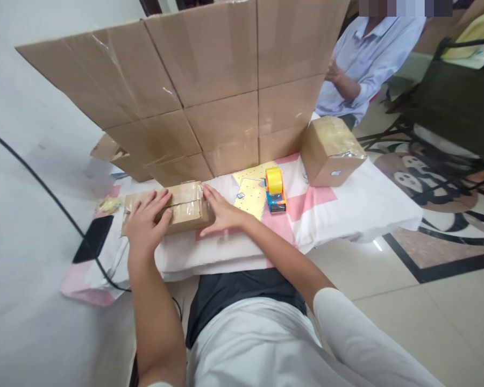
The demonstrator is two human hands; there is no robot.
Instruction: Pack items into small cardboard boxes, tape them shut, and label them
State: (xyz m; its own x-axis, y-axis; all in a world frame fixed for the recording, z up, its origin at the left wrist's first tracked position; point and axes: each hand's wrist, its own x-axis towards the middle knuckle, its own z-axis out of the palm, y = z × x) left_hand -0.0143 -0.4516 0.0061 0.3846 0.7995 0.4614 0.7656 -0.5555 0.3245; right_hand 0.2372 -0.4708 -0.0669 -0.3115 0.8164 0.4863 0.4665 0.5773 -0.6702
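Note:
A small cardboard box (185, 208) lies on the cloth-covered table, with clear tape over its top seam and right end. My left hand (149, 215) rests on the left part of its top, fingers spread. Against the box's right end my right hand (221, 212) is laid with its fingers stretched out and thumb apart. To the right of that hand, a tape dispenser (275, 191) with a yellow roll stands on the cloth. Yellow dotted sheets (250, 196) lie between the hand and the dispenser.
Behind the box rises a wall of stacked cardboard boxes (221, 118). Another taped box (331, 156) stands at the table's right. An open box (125, 158) is at the back left. A black phone-like slab (92, 239) and a black cable (36, 174) are at left. Beyond sits a person (371, 64).

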